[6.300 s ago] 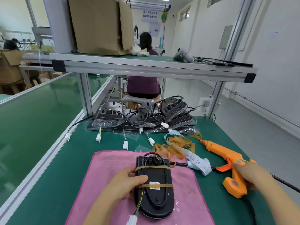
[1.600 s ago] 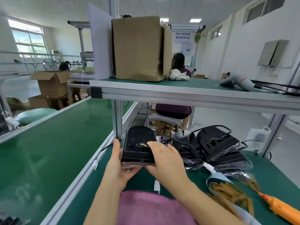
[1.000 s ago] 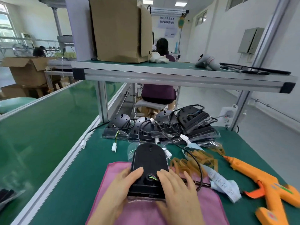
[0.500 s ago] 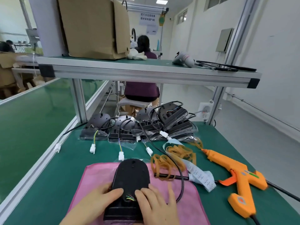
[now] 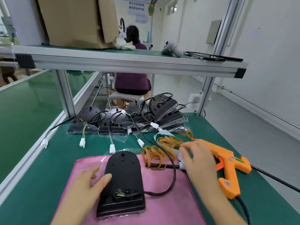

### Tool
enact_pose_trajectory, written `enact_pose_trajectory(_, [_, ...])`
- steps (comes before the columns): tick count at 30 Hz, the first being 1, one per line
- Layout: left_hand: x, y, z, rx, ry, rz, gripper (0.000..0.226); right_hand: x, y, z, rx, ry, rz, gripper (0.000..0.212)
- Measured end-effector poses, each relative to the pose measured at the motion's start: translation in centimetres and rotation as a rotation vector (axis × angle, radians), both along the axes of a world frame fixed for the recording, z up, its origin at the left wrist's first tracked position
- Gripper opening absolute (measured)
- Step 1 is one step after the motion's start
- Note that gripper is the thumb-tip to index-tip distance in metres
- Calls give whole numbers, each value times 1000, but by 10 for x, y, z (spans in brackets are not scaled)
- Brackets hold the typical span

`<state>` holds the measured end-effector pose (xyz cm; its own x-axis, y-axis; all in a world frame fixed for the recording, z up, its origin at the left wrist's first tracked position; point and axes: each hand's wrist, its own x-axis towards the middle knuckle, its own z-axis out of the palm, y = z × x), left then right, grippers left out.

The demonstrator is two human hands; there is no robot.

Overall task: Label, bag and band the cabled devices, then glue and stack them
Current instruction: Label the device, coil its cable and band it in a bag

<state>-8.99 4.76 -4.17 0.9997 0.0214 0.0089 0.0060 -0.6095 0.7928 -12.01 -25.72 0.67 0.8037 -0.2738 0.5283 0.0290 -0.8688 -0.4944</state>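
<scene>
Your cloth (image 5: 162,200): plain pink, no pattern.
On the cloth, your device (image 5: 124,172): black, with yellow and green wires (image 5: 119,194) at its near end.
Off the cloth's far right corner, your rubber bands (image 5: 155,154): tan.
Right of the cloth, your glue gun (image 5: 227,161): orange, with a black cord (image 5: 243,207).
Beyond the cloth, your connectors (image 5: 82,142): white.
Under the cloth, your bench mat (image 5: 267,200): dark green.

A: What stands round the bench (image 5: 53,159)?
B: White walls (image 5: 267,62), a pale grey floor (image 5: 235,114), a green conveyor (image 5: 24,108) on the left.
A: And above?
B: An aluminium-framed shelf (image 5: 129,64) carrying a cardboard box (image 5: 73,21); a grey cabinet (image 5: 213,32) hangs on the right wall.
</scene>
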Motion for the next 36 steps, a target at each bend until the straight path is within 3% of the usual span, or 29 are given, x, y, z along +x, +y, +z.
enact_pose_trajectory(3, [-2,-20,16,2,-172,14,35,39,-42,0,-288,625,-290,38])
enact_pose_trajectory(5, [-4,-38,26,-28,-226,-7,24,54,-49,-12,-301,774,-281,41])
enact_pose_trajectory(7, [-7,-56,33,-57,-232,-33,19,61,-53,-22,-209,757,-239,28])
enact_pose_trajectory(13, [-7,-118,42,36,-339,-289,12,41,-70,-20,602,395,-107,14])
enact_pose_trajectory(18, [2,-194,44,37,-408,-443,15,23,-61,-18,891,287,-51,13])
enact_pose_trajectory(21, [12,-227,40,134,-422,-406,21,15,-52,-19,948,226,-33,16])
enact_pose_trajectory(28, [24,-243,31,172,-306,-398,18,0,-53,-28,784,175,74,25])
enact_pose_trajectory(33, [25,-238,33,-63,-75,-442,14,-4,-54,-32,717,158,122,30])
enact_pose_trajectory(36, [26,-234,33,-157,8,-473,23,-5,-55,-33,708,136,149,31])
